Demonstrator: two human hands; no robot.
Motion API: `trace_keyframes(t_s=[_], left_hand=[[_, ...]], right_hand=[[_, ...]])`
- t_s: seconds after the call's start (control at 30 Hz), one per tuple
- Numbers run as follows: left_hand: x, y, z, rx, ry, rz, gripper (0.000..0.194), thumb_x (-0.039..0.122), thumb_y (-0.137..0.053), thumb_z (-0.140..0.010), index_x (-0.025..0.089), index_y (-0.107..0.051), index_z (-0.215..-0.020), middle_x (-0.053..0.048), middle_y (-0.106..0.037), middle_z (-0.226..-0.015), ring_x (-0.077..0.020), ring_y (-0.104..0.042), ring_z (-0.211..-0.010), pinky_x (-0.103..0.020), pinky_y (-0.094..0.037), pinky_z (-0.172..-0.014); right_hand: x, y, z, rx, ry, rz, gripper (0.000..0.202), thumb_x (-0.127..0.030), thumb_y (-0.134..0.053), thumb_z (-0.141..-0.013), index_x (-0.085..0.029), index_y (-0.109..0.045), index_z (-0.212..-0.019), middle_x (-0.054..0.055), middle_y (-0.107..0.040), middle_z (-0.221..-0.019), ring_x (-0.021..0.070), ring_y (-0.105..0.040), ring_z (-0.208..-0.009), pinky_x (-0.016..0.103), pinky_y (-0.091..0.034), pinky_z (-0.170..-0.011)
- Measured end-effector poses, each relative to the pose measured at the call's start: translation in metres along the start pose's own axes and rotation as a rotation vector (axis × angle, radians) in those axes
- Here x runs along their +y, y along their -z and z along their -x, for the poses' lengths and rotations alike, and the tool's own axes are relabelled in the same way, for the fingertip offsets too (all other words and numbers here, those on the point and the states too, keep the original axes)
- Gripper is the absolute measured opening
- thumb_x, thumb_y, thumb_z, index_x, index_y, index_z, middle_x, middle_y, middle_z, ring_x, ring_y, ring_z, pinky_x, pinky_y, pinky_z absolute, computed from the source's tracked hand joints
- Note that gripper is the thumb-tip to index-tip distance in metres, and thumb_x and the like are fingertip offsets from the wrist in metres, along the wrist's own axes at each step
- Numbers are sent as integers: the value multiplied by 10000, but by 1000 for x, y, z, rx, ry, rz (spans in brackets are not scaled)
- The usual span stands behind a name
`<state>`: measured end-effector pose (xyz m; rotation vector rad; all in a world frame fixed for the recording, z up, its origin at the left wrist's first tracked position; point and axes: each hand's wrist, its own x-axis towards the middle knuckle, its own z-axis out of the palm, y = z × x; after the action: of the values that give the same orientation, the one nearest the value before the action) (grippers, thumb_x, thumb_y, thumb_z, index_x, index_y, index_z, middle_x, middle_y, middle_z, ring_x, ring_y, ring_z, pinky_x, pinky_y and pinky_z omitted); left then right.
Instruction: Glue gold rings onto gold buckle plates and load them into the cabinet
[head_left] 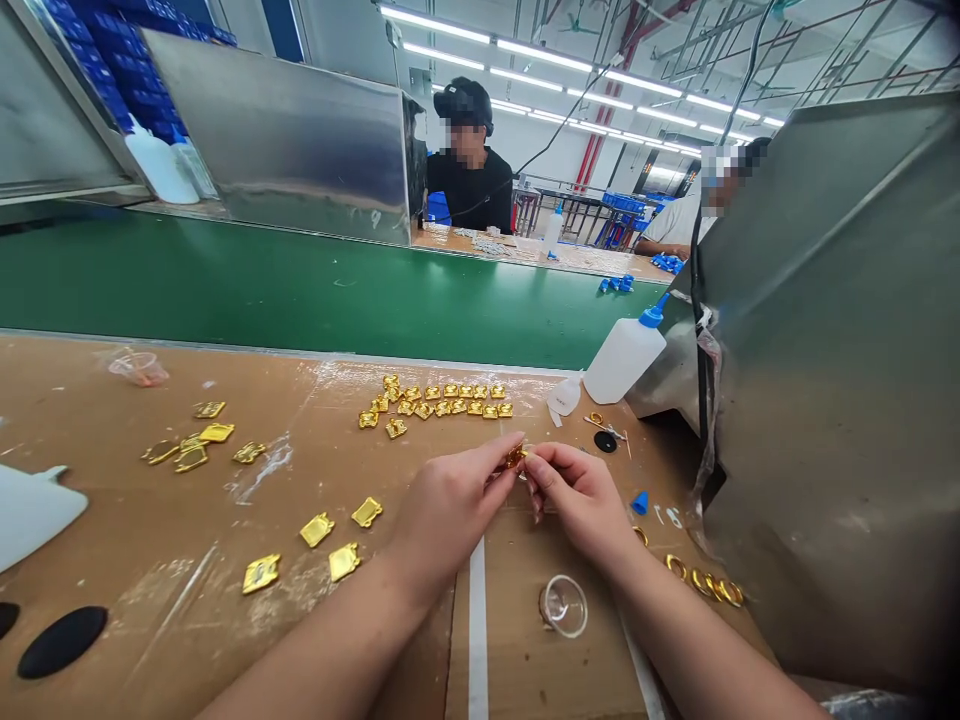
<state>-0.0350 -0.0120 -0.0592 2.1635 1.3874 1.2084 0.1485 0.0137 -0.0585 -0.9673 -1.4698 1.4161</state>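
Between my two hands, over the cardboard-covered table, is a small shiny gold piece [514, 456]. My left hand [457, 490] pinches it between thumb and fingers. My right hand [577, 490] closes on its right side, the fingertips meeting those of the left; whether they hold a second part is hidden. Beyond the hands lie rows of small gold pieces [442, 408]. Flat gold plates [344, 562] are spread left of my left forearm, with another loose group [193, 456] farther left. A small clear cup [564, 606] stands between my forearms.
A white squeeze bottle [625, 358] with a blue cap stands at the back right. Gold rings [705, 585] lie by the metal panel [840, 400] on the right. A green belt [300, 290] runs behind the table; a person [472, 180] sits across it. Black discs [63, 642] lie front left.
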Motion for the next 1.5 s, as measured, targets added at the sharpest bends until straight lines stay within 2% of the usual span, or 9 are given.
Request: trace_keyframes(t_s=[0.4,0.63,0.93,1.13,1.27,1.37,1.5], left_hand=[[11,-2,2,32,53,9,390,169,-658,-969,236,-660,-1353,-18,-776,-1244,-239,-785,-1011,-357,-637,-887],[16,-3,7,60,47,59,372,195,-600,-978,232,-657,-1344,-30,-783,-1216,-212,-785,-975,-347,-641,-885],[26,1,8,66,1,2,470,133,-550,-930,203,-626,-1388,-46,-805,-1093,-205,-772,-819,-323,-609,-719],[27,3,8,78,-7,31,445,146,-556,-949,192,-622,-1387,-41,-807,-1037,-201,-766,-807,-324,-596,-711],[27,2,8,108,-35,34,406,140,-552,-958,196,-639,-1351,-29,-808,-985,-192,-761,-774,-311,-586,-699],[26,1,8,128,-47,25,395,141,-561,-963,199,-635,-1347,-16,-807,-990,-191,-756,-752,-315,-573,-676],[25,1,9,140,-44,16,372,155,-584,-974,207,-634,-1340,-5,-807,-1017,-193,-761,-769,-320,-559,-666]], right_hand=[[1,0,2,49,68,65,355,-518,-701,-956,-177,-705,-856,-21,-581,-630,104,-517,-538,227,-447,-516],[0,1,6,59,125,121,319,-480,-688,-981,-184,-702,-863,-17,-585,-674,109,-533,-590,237,-444,-569],[-4,2,9,55,154,172,314,-451,-664,-1001,-191,-682,-826,-3,-597,-692,128,-558,-611,259,-466,-592],[-6,2,9,54,166,160,284,-432,-688,-987,-192,-713,-836,7,-615,-683,131,-571,-599,258,-487,-574],[-5,1,8,73,144,65,244,-421,-744,-949,-188,-730,-875,13,-649,-681,132,-598,-576,252,-525,-544],[-5,0,7,90,128,-26,214,-389,-794,-914,-196,-702,-908,6,-679,-698,126,-625,-568,236,-552,-533],[-6,-1,8,91,138,-22,227,-364,-806,-910,-193,-672,-846,6,-689,-686,117,-644,-571,219,-571,-547]])
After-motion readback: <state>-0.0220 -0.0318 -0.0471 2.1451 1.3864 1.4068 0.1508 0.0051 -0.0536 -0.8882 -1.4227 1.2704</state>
